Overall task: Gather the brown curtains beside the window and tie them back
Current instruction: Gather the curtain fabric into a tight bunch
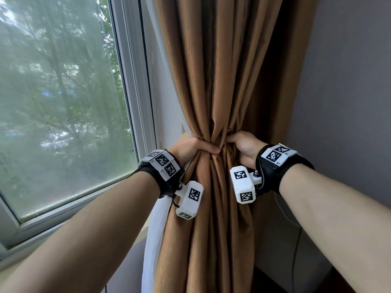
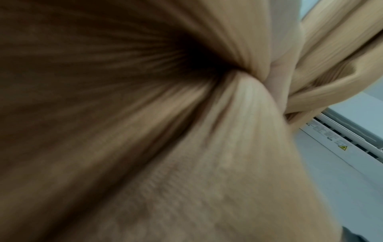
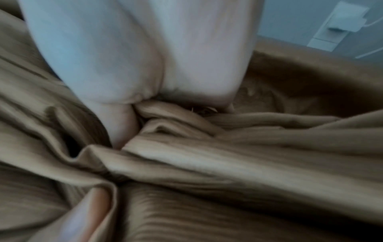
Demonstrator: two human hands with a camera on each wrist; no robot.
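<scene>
The brown curtain (image 1: 228, 81) hangs to the right of the window and is bunched into a narrow waist at mid-height. My left hand (image 1: 191, 148) grips that waist from the left, thumb across the front folds. My right hand (image 1: 243, 145) grips it from the right, fingers wrapped behind the cloth. In the left wrist view brown curtain folds (image 2: 145, 131) fill the picture and converge on a tight pinch. In the right wrist view my right hand (image 3: 145, 62) presses into rumpled brown curtain cloth (image 3: 228, 163). No tie-back band shows.
A white sheer curtain (image 1: 156, 229) hangs behind the brown one, at its left edge. The window (image 1: 63, 102) with its white frame fills the left. A grey wall (image 1: 349, 92) stands at the right, with a dark cable (image 1: 296, 240) running down it.
</scene>
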